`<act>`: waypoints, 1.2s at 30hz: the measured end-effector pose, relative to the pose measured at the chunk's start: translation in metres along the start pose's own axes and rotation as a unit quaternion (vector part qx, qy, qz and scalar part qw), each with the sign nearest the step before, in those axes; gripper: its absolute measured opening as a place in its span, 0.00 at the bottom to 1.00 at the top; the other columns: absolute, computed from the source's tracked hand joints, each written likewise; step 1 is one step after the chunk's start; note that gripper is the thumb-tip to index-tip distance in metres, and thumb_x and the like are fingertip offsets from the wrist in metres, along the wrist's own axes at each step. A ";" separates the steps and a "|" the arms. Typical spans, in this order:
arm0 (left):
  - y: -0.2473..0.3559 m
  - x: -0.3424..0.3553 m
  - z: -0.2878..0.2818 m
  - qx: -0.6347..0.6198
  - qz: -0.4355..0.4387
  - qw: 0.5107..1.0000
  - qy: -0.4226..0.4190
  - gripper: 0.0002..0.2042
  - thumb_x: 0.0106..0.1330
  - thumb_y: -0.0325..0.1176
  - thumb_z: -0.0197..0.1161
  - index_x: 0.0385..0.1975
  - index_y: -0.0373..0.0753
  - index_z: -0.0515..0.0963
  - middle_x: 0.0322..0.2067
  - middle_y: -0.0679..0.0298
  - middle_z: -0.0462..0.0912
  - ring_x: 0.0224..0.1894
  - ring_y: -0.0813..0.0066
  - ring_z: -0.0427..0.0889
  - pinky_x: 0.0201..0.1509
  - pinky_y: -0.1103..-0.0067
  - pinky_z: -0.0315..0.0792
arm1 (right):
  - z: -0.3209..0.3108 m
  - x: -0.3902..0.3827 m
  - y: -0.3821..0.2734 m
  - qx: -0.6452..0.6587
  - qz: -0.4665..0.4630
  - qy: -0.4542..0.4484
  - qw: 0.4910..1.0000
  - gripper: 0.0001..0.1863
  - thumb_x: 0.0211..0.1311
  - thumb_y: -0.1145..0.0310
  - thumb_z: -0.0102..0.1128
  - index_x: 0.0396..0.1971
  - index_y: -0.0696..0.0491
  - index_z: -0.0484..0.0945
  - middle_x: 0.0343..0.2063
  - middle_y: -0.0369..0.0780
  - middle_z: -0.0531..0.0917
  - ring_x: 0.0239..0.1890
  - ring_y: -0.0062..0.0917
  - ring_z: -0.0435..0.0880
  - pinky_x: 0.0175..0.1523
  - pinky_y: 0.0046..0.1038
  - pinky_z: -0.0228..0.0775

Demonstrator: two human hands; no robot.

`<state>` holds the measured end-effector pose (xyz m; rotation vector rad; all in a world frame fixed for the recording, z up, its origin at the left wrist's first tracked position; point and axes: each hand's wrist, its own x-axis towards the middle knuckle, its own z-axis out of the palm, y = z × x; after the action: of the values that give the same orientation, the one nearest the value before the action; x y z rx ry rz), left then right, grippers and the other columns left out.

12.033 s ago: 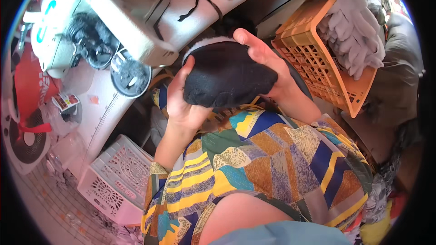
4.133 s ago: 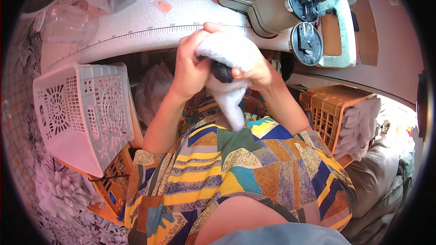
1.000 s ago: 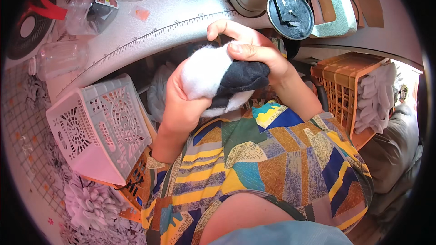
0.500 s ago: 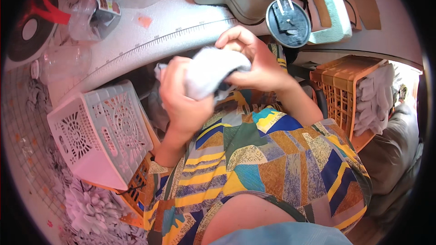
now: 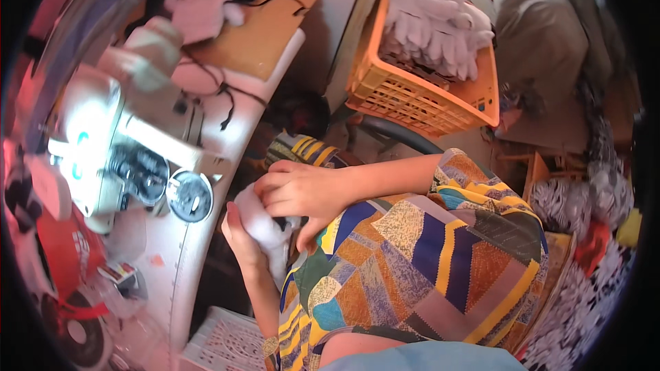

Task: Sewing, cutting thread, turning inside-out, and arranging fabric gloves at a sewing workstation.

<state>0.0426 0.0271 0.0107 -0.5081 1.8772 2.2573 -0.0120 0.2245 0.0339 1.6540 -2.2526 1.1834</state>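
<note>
A bunched white knit glove (image 5: 262,223) is held between my two hands, close to my body beside the table's edge. My left hand (image 5: 240,239) wraps its near-left side, thumb pointing up along the fabric. From above, my right hand (image 5: 299,191) presses on it with curled fingers, its thumb bent down by a dark patch at the glove's edge. The hands hide part of the glove. A sewing machine (image 5: 103,120) with a bright lamp and round black discs (image 5: 190,196) stands on the white table (image 5: 180,261) to the left.
An orange crate (image 5: 426,106) heaped with white gloves (image 5: 440,20) stands at the back right. Another pale glove (image 5: 199,8) lies on cardboard (image 5: 265,34) behind the machine. Below my left forearm is a white plastic crate (image 5: 223,340). Patterned fabric (image 5: 584,302) is piled at the right.
The view has swung to the right, bringing the glove-filled crate toward the middle. My right hand has moved from the glove's side to on top of it; both hands still hold it.
</note>
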 end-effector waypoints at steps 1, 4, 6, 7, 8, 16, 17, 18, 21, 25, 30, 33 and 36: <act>0.002 0.005 0.013 -0.090 -0.048 0.995 0.016 0.23 0.73 0.46 0.45 0.44 0.28 0.76 0.38 0.57 0.81 0.38 0.74 0.81 0.42 0.78 0.73 | -0.002 -0.006 0.002 -0.020 0.013 -0.010 1.000 0.19 0.44 0.59 0.69 0.33 0.53 0.76 0.41 0.41 0.77 0.49 0.38 0.72 0.56 0.40 0.60; -0.012 0.028 0.024 -0.065 -0.106 0.990 -0.071 0.21 0.73 0.44 0.45 0.44 0.30 0.77 0.36 0.60 0.81 0.37 0.75 0.80 0.42 0.79 0.72 | -0.020 -0.027 0.003 -0.043 0.126 0.054 0.990 0.16 0.45 0.59 0.69 0.29 0.54 0.77 0.42 0.42 0.78 0.49 0.36 0.73 0.55 0.39 0.61; -0.008 0.040 0.042 0.128 -0.022 0.970 -0.204 0.17 0.72 0.39 0.47 0.41 0.31 0.78 0.33 0.67 0.80 0.34 0.83 0.74 0.38 0.81 0.69 | -0.053 -0.034 -0.003 -0.053 0.139 0.157 0.976 0.11 0.47 0.67 0.69 0.29 0.56 0.79 0.38 0.42 0.79 0.44 0.37 0.77 0.52 0.40 0.65; 0.000 0.037 0.051 0.136 -0.056 0.964 -0.223 0.17 0.72 0.38 0.47 0.39 0.30 0.78 0.30 0.68 0.79 0.32 0.84 0.73 0.36 0.81 0.68 | -0.072 -0.035 -0.015 -0.006 0.232 0.188 0.955 0.11 0.49 0.66 0.70 0.30 0.56 0.80 0.36 0.42 0.80 0.40 0.34 0.80 0.47 0.37 0.69; 0.009 0.033 0.059 0.145 -0.089 0.955 -0.243 0.17 0.72 0.38 0.47 0.36 0.30 0.78 0.28 0.68 0.79 0.31 0.85 0.72 0.34 0.81 0.67 | -0.091 -0.040 -0.027 0.041 0.322 0.216 0.921 0.11 0.51 0.66 0.71 0.30 0.56 0.80 0.34 0.41 0.81 0.37 0.31 0.82 0.43 0.34 0.73; -0.028 0.068 0.041 0.211 -0.011 0.926 -0.314 0.13 0.71 0.36 0.54 0.23 0.40 0.72 0.15 0.73 0.73 0.17 0.91 0.63 0.20 0.88 0.54 | -0.246 -0.129 -0.074 -0.189 0.378 0.407 0.810 0.27 0.50 0.64 0.74 0.48 0.60 0.76 0.35 0.36 0.83 0.39 0.18 0.81 0.45 0.23 0.74; -0.028 0.070 0.039 0.209 -0.027 0.928 -0.307 0.12 0.70 0.34 0.55 0.23 0.39 0.72 0.16 0.73 0.73 0.18 0.91 0.65 0.21 0.88 0.56 | -0.266 -0.137 -0.068 -0.250 0.423 0.389 0.779 0.28 0.49 0.62 0.74 0.48 0.61 0.77 0.34 0.36 0.83 0.38 0.18 0.81 0.44 0.22 0.74; -0.024 0.069 0.037 0.207 -0.041 0.933 -0.292 0.11 0.70 0.33 0.56 0.23 0.38 0.72 0.16 0.73 0.72 0.19 0.90 0.66 0.23 0.88 0.57 | -0.290 -0.145 -0.055 -0.304 0.461 0.367 0.749 0.28 0.49 0.61 0.74 0.48 0.61 0.77 0.33 0.37 0.83 0.36 0.18 0.81 0.43 0.21 0.74; -0.023 0.068 0.037 0.207 -0.063 0.938 -0.270 0.11 0.70 0.32 0.56 0.24 0.37 0.73 0.17 0.73 0.72 0.21 0.90 0.68 0.25 0.88 0.59 | -0.364 -0.216 0.003 -0.455 0.601 0.193 0.628 0.39 0.49 0.41 0.66 0.58 0.50 0.70 0.48 0.46 0.78 0.51 0.32 0.76 0.53 0.39 0.68; -0.031 0.069 0.041 0.215 -0.083 0.935 -0.269 0.11 0.70 0.32 0.56 0.24 0.37 0.73 0.17 0.73 0.72 0.21 0.90 0.68 0.25 0.87 0.59 | -0.370 -0.283 0.062 -0.536 0.720 0.088 0.432 0.54 0.42 0.21 0.49 0.69 0.33 0.52 0.66 0.53 0.57 0.67 0.51 0.54 0.64 0.56 0.50; -0.044 0.057 0.026 0.208 -0.109 0.940 -0.249 0.10 0.69 0.32 0.57 0.25 0.37 0.73 0.17 0.73 0.73 0.22 0.89 0.69 0.26 0.87 0.60 | -0.305 -0.290 0.135 -0.341 0.794 0.223 0.452 0.56 0.42 0.16 0.38 0.71 0.26 0.39 0.71 0.55 0.39 0.71 0.60 0.36 0.66 0.65 0.33; -0.048 0.056 0.028 0.201 -0.123 0.940 -0.248 0.10 0.69 0.32 0.57 0.25 0.37 0.74 0.18 0.72 0.74 0.22 0.89 0.70 0.26 0.87 0.61 | -0.282 -0.335 0.200 -0.422 0.791 0.101 0.431 0.45 0.55 0.32 0.45 0.71 0.31 0.44 0.71 0.51 0.43 0.71 0.59 0.39 0.67 0.63 0.34; -0.055 0.056 0.017 0.207 -0.105 0.937 -0.260 0.10 0.69 0.33 0.57 0.26 0.36 0.74 0.18 0.71 0.75 0.23 0.87 0.72 0.27 0.86 0.64 | -0.293 -0.402 0.215 -0.370 0.764 0.070 0.523 0.37 0.59 0.49 0.52 0.66 0.50 0.58 0.67 0.48 0.58 0.70 0.43 0.52 0.71 0.42 0.43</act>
<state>0.0063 0.0498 -0.0577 -0.0325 1.8254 1.5862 -0.1341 0.7404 -0.0777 -1.0434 -2.9980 0.0267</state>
